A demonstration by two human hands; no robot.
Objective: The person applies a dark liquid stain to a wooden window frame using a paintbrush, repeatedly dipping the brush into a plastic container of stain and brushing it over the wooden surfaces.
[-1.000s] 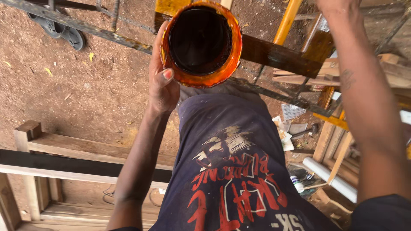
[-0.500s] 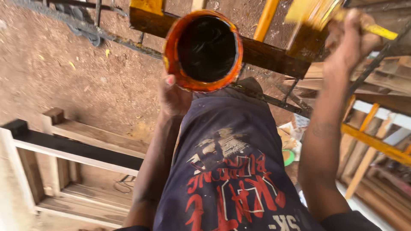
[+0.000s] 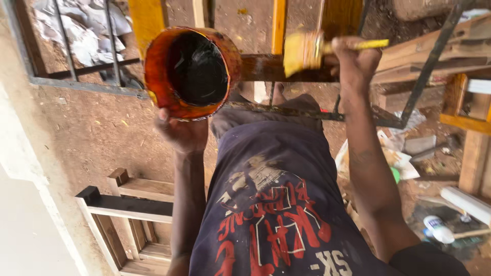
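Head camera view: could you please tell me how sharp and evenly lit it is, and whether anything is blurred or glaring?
Head view: daylight is soft and fairly even, with no hard shadows; the pale wall at lower left looks washed out; the dark liquid in the orange container held by the left hand shows small glints; the brush in the right hand is slightly motion-blurred; straight frames bend near the edges.

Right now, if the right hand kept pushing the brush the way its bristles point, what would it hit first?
The right hand holds a yellow-handled brush with bristles pointing left along the dark stained wooden rail. Straight on, it would probably first meet the orange tin of dark stain in the left hand, though depth is unclear.
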